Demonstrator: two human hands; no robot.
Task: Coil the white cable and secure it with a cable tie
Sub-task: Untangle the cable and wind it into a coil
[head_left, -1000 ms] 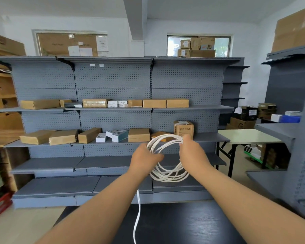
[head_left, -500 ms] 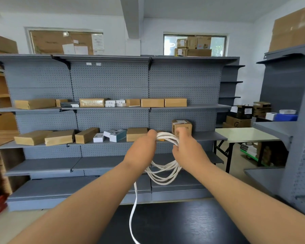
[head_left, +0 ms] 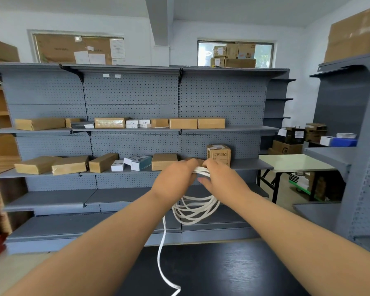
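I hold the white cable (head_left: 195, 208) with my left hand (head_left: 173, 180) and right hand (head_left: 219, 178), both pinching its top strands together; loops hang below the grip, one loose end trailing to the black table (head_left: 233, 270).

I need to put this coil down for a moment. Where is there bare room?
The black table is bare right of the loose cable tail. The lower grey shelf below the boxes is bare too. The box shelves are crowded.
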